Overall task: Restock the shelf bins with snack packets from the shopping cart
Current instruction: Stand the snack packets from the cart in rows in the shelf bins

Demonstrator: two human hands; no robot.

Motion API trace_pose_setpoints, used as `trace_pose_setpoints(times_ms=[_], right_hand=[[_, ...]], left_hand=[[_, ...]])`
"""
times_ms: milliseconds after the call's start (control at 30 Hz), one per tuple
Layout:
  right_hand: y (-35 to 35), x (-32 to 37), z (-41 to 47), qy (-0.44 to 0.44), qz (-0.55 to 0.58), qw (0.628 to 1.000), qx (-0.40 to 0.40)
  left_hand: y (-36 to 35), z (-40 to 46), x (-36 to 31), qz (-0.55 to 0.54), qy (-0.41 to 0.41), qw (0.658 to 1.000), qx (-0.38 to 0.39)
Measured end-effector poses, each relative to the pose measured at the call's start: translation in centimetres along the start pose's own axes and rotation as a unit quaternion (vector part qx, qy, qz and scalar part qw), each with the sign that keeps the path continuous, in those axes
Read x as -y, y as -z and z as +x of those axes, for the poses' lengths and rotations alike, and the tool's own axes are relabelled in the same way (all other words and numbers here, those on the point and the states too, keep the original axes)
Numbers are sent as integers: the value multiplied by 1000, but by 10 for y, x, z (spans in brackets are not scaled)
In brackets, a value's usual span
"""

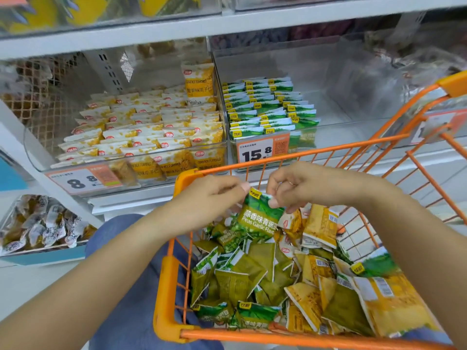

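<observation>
Both hands hold one green garlic-pea packet (pixel 260 215) by its top edge above the orange shopping cart (pixel 166 286). My left hand (pixel 209 195) pinches the packet's upper left corner and my right hand (pixel 300 185) pinches its upper right corner. Several green and yellow packets (pixel 290 281) lie loose in the cart. Beyond the cart, a clear shelf bin (pixel 328 114) has rows of upright green packets (pixel 267 107) on its left side. To its left, another bin (pixel 32 150) is packed with yellow packets (pixel 149 127).
Price tags reading 15.8 (pixel 257 152) and 8.8 (pixel 83 180) hang on the bin fronts. A lower bin (pixel 43 256) at the left holds wrapped snacks. A shelf board (pixel 227 24) runs overhead. My blue-clad knee (pixel 118 233) is left of the cart.
</observation>
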State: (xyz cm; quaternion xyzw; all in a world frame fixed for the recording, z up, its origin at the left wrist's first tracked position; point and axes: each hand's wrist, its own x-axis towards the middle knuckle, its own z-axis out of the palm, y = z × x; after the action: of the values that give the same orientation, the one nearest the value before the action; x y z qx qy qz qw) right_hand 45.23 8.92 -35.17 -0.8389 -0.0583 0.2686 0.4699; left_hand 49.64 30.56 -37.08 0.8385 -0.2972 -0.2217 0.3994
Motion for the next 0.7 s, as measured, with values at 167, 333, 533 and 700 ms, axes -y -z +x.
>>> trace_pose_setpoints(times_ms=[167, 333, 533, 700], right_hand=[[1, 15, -4, 95, 31, 990, -102], [1, 20, -4, 138, -8, 977, -159], [-2, 19, -2, 145, -34, 967, -207], [6, 6, 1, 126, -176, 896, -387]], left_hand=[[-4, 1, -18, -154, 23, 988, 4], [8, 1, -27, -196, 51, 977, 67], [21, 1, -25, -166, 45, 981, 85], [52, 7, -27, -206, 41, 970, -124]])
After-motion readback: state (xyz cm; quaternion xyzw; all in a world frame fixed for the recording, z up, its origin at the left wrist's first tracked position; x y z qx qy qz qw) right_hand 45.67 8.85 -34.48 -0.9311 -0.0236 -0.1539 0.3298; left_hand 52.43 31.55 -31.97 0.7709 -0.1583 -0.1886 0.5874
